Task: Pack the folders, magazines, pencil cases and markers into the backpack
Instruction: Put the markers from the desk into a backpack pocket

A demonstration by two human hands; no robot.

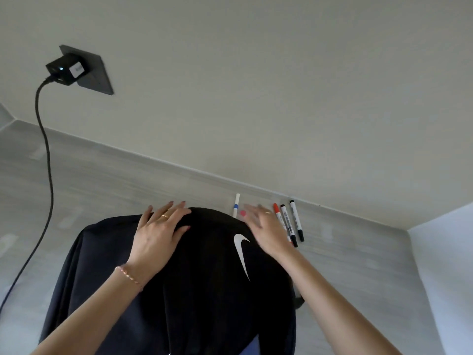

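A black backpack [194, 283] with a white swoosh logo lies on the grey table, filling the lower middle of the head view. My left hand [160, 231] rests flat on its far top edge, fingers spread. My right hand [265, 230] hovers over the backpack's far right corner, fingers apart and blurred, holding nothing. A white marker with a blue band [236, 205] lies just beyond the backpack. An orange-capped marker [277, 215] and two black markers [297, 220] lie side by side to the right of my right hand. No folders, magazines or pencil cases show.
The grey table [107, 180] meets a beige wall at the back. A black charger [65, 70] sits in a wall socket at upper left, and its cable [43, 175] hangs down across the table's left side. A pale surface borders the far right.
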